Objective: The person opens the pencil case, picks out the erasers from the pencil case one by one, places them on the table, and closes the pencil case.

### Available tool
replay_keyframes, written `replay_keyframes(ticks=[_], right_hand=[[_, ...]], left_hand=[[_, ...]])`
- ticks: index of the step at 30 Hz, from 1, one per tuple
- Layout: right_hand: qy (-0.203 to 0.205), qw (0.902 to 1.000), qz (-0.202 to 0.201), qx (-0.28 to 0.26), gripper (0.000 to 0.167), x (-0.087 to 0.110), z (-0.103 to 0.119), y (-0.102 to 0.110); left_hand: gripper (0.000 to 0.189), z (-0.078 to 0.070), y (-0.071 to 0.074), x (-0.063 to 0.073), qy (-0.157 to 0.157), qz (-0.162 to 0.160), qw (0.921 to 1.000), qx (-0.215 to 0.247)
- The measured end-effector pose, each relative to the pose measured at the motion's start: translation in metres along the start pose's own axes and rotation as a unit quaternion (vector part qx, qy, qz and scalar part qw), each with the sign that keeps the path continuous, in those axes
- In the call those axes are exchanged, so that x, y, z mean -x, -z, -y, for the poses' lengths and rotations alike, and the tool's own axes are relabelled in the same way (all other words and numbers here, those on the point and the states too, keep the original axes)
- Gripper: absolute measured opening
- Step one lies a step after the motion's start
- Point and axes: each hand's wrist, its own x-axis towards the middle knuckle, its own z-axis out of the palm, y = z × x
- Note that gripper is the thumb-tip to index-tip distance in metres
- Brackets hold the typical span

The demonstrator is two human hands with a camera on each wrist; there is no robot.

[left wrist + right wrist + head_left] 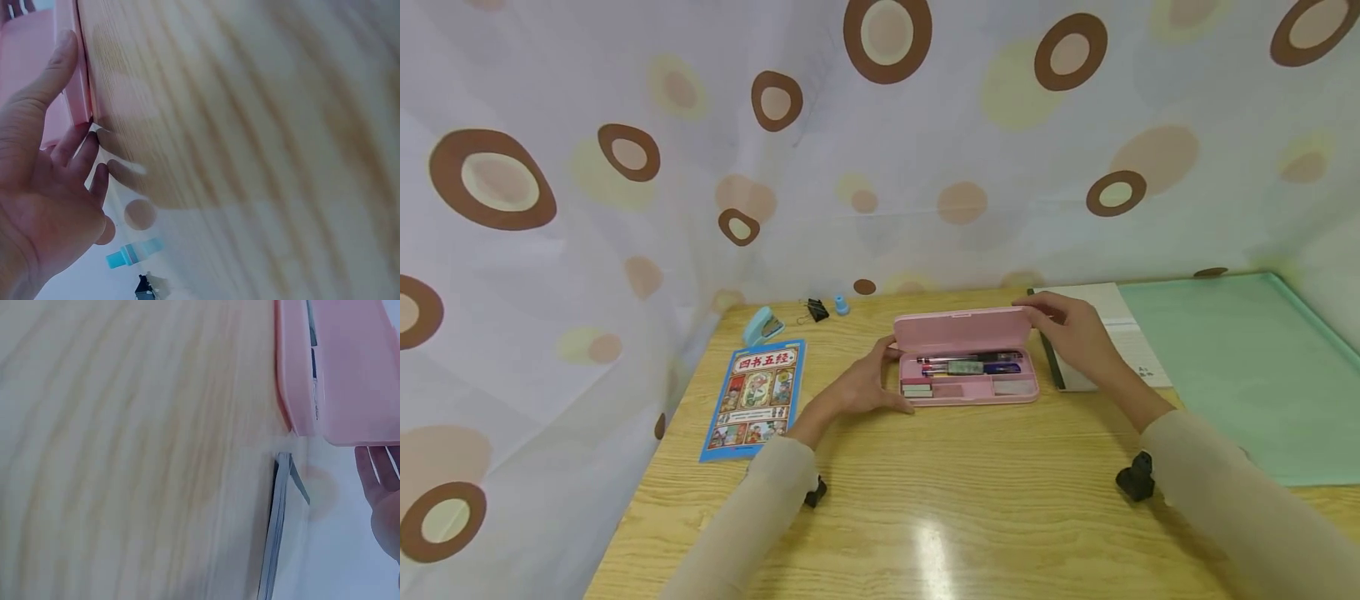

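A pink pencil case (pixel 967 406) lies on the wooden table with its lid (pixel 958 332) raised. Inside are several pens (pixel 973 367), two pale blocks (pixel 917 390) at the left, and a flat whitish piece (pixel 1013 387) at the right. My left hand (pixel 863 382) grips the case's left end. In the left wrist view its thumb (pixel 59 62) lies along the case's edge, with the other fingers near the far corner. At the lid's top right corner, my right hand (pixel 1075 332) holds the edge; the right wrist view shows only some fingertips (pixel 370 475) there.
Left of the case lie a blue-bordered book (pixel 756 400), a light blue stapler (pixel 763 326), a black binder clip (pixel 816 310) and a small blue object (pixel 842 306). A notebook (pixel 1138 346) and green mat (pixel 1247 375) are at right. A patterned curtain (pixel 880 167) hangs behind.
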Motion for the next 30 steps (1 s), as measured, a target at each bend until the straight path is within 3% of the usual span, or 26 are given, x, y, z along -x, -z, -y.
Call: replay_keyframes(ticks=[5, 7, 9, 12, 16, 23, 30], right_hand=[[-0.036, 0.9951, -0.042, -0.082, 0.032, -0.013, -0.003, -0.005], [-0.056, 0.9921, -0.067, -0.090, 0.029, -0.016, -0.004, -0.009], [-0.070, 0.9905, -0.090, -0.078, 0.025, -0.019, -0.006, -0.013], [-0.084, 0.9909, -0.105, -0.007, 0.024, -0.022, -0.007, -0.017], [-0.114, 0.9913, -0.054, 0.036, 0.037, -0.024, -0.006, -0.018], [-0.188, 0.9785, 0.084, -0.002, 0.056, -0.022, -0.010, -0.014], [-0.192, 0.9732, 0.122, -0.034, 0.066, -0.022, -0.008, -0.012]], left_hand=[[0.129, 0.001, -0.002, -0.001, 0.001, -0.006, 1.0000, -0.006], [0.131, 0.002, -0.002, -0.002, -0.002, -0.007, 0.9999, -0.008], [0.133, 0.002, -0.003, -0.002, -0.008, -0.006, 0.9999, -0.006], [0.134, 0.002, -0.004, -0.002, -0.015, -0.005, 0.9999, -0.007], [0.134, 0.001, -0.004, -0.002, -0.019, -0.006, 0.9997, -0.014], [0.128, 0.000, -0.002, 0.000, -0.016, -0.002, 0.9999, -0.005], [0.120, 0.001, -0.001, 0.003, -0.006, 0.006, 0.9999, 0.012]])
